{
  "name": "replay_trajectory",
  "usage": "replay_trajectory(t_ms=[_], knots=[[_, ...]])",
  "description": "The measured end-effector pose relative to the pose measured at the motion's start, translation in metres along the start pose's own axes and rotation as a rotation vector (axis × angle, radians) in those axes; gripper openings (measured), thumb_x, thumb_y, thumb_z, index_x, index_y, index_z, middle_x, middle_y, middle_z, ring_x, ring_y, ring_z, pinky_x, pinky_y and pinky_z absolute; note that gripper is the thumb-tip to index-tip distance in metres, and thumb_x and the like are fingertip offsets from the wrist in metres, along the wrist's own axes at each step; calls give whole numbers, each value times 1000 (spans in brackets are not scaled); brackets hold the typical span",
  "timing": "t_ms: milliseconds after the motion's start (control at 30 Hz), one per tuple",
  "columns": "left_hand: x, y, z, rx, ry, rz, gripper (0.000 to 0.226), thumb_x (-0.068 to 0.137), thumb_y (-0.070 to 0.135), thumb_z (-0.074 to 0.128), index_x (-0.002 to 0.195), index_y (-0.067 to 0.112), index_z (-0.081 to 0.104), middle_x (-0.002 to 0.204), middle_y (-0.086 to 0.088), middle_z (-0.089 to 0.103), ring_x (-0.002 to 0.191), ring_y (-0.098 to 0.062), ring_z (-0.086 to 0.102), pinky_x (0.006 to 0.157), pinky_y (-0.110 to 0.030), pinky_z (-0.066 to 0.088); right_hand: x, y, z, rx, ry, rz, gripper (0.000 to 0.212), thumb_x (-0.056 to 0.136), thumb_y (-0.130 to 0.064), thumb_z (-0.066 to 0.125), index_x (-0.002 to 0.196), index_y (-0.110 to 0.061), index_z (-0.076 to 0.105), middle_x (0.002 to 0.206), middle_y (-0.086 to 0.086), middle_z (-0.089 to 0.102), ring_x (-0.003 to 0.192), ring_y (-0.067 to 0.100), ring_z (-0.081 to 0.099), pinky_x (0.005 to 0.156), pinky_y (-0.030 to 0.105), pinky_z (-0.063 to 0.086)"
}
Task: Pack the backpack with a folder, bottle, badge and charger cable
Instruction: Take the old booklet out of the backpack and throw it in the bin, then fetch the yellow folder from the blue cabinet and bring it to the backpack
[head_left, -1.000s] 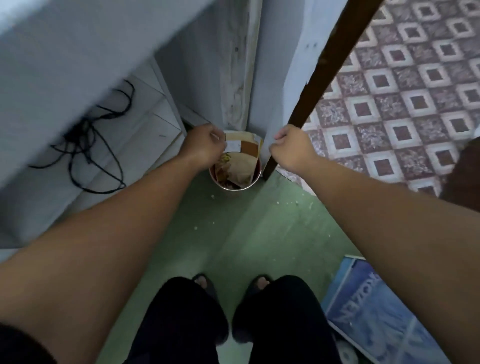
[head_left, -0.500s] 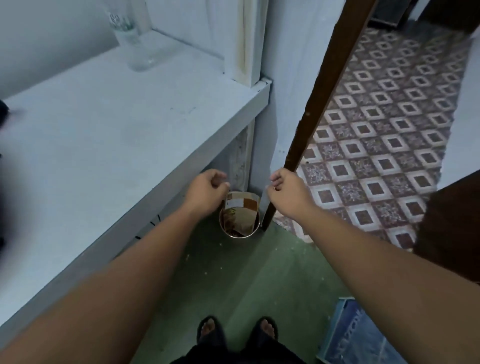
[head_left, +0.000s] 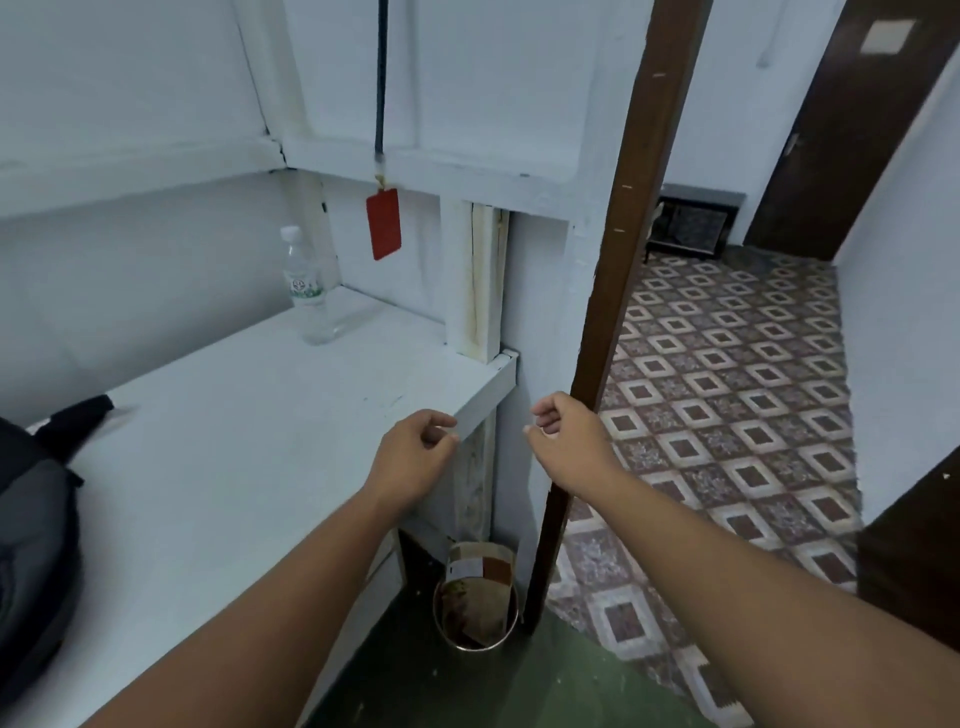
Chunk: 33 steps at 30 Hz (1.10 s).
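A dark grey backpack (head_left: 31, 545) lies at the left end of the white table (head_left: 234, 441). A clear water bottle (head_left: 307, 291) stands upright at the table's back corner. Above it a red badge (head_left: 383, 223) hangs on a dark lanyard from the wall frame. My left hand (head_left: 415, 457) hovers over the table's right edge, fingers loosely curled, holding nothing. My right hand (head_left: 566, 441) hangs level with it beside the brown door edge, fingers also loosely curled and empty. No folder or charger cable is in view.
A round metal bin (head_left: 478, 608) with paper waste stands on the green floor under the table's right corner. A brown door edge (head_left: 613, 312) runs top to bottom just right of my right hand. Patterned tiles (head_left: 727, 389) lie beyond it.
Both hands have risen from the bin on the floor to table height. The view has lifted, bringing the bottle, the hanging badge and the backpack into sight.
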<state>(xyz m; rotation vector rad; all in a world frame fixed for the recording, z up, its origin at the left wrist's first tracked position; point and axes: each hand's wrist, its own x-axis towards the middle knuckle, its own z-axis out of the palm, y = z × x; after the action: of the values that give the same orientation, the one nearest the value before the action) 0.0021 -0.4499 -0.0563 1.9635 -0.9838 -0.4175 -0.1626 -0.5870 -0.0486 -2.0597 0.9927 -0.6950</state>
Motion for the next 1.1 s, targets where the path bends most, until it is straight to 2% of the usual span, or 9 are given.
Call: replay_trajectory(t_ms=[300, 467, 533, 600, 700, 833, 933, 1033, 1100], knots=[[13, 37, 2, -42, 10, 44, 22, 95, 28, 63, 115, 25, 68, 96, 4, 71, 89, -9, 65, 67, -19, 45, 10, -7, -26, 28, 52, -20, 11, 93, -21, 63, 103, -21, 59, 96, -6, 57, 87, 11, 55, 85, 35, 53], [14, 58, 29, -64, 2, 80, 21, 96, 27, 62, 116, 25, 67, 94, 6, 69, 85, -6, 64, 64, -15, 43, 10, 2, -45, 53, 73, -29, 13, 92, -22, 64, 104, -21, 59, 97, -5, 58, 90, 11, 58, 83, 30, 53], [14, 71, 45, -79, -33, 108, 21, 97, 29, 61, 117, 26, 67, 97, 6, 68, 89, -7, 64, 70, -16, 48, 8, 9, -56, 53, 106, -19, 15, 92, -22, 65, 106, -21, 60, 98, -4, 59, 90, 10, 59, 80, 26, 51], [15, 87, 63, -66, -97, 153, 21, 97, 34, 60, 117, 31, 66, 98, 11, 68, 93, -6, 65, 79, -21, 53, 3, 17, -72, 54, 159, 10, 14, 91, -22, 66, 104, -21, 60, 97, -5, 60, 88, 9, 58, 77, 24, 50], [24, 118, 96, -106, -204, 235, 15, 97, 32, 62, 110, 31, 68, 91, 11, 69, 86, -8, 66, 70, -17, 49, -3, 35, -104, 29, 254, 84, 12, 91, -23, 65, 101, -22, 60, 96, -5, 60, 87, 9, 59, 74, 25, 48], [39, 164, 155, -195, -359, 370, 14, 95, 28, 66, 108, 25, 71, 88, 5, 72, 81, -9, 69, 70, -25, 54, -24, 65, -161, -19, 427, 216, 10, 92, -27, 64, 99, -23, 58, 95, -7, 61, 87, 6, 58, 72, 25, 48], [32, 201, 206, -247, -555, 434, 14, 97, 27, 64, 110, 24, 69, 91, -1, 72, 80, -16, 69, 68, -28, 54, -60, 88, -210, -81, 623, 326, 11, 90, -22, 66, 99, -21, 60, 91, -7, 61, 79, 4, 56, 70, 20, 44], [11, 232, 249, -281, -748, 545, 12, 98, 27, 63, 107, 22, 69, 90, -9, 71, 79, -23, 68, 71, -40, 56, -106, 98, -247, -129, 823, 413, 9, 87, -17, 66, 96, -16, 63, 86, -3, 62, 72, 6, 55, 68, 19, 46], [-9, 250, 275, -317, -856, 612, 11, 96, 23, 64, 105, 21, 71, 85, -11, 71, 79, -25, 69, 73, -39, 56, -139, 102, -259, -149, 942, 478, 8, 87, -16, 66, 95, -17, 63, 84, -3, 61, 68, 5, 54, 67, 18, 47]])
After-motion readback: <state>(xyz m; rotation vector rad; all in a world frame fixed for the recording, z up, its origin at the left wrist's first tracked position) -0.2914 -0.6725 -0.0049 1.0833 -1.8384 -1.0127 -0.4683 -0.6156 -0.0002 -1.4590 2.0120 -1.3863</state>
